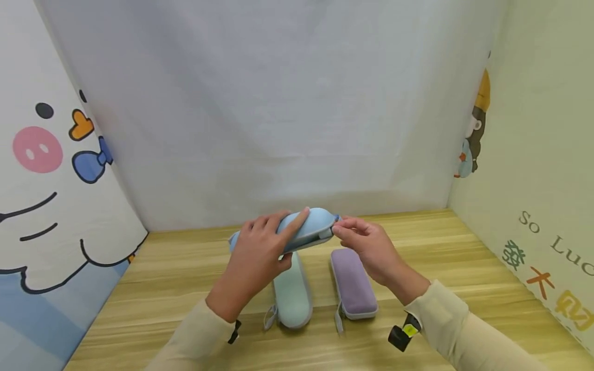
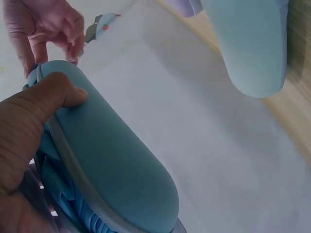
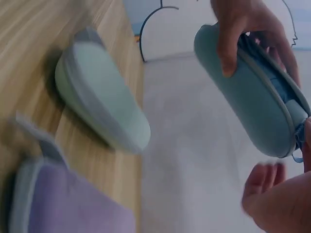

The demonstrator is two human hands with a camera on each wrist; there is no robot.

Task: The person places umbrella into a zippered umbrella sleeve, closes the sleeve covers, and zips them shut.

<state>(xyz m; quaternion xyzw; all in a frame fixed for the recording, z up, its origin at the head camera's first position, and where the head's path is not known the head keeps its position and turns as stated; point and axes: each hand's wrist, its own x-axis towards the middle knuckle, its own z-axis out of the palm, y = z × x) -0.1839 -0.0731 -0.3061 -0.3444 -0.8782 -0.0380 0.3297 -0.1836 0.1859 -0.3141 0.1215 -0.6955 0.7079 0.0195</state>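
A light blue zip case [image 1: 317, 217] is held up above the table, tilted, its zipped side part open. My left hand [image 1: 262, 247] grips it from above, fingers over the top and thumb on the near side. Through the gap shows folded darker blue fabric [image 2: 68, 189], with a pale block-like piece [image 3: 295, 111] close to the right end. The thumb and forefinger of my right hand [image 1: 371, 252] pinch the zipper end of the case, where a small blue loop [image 3: 297, 158] hangs. I cannot tell exactly which small part lies between those fingertips.
On the wood-grain table [image 1: 185, 293] below the hands lie a mint green zip case [image 1: 293, 299] and a purple zip case [image 1: 353, 283], each with a grey strap. A white cloth wall [image 1: 287, 103] stands behind, with printed cartoon panels at both sides.
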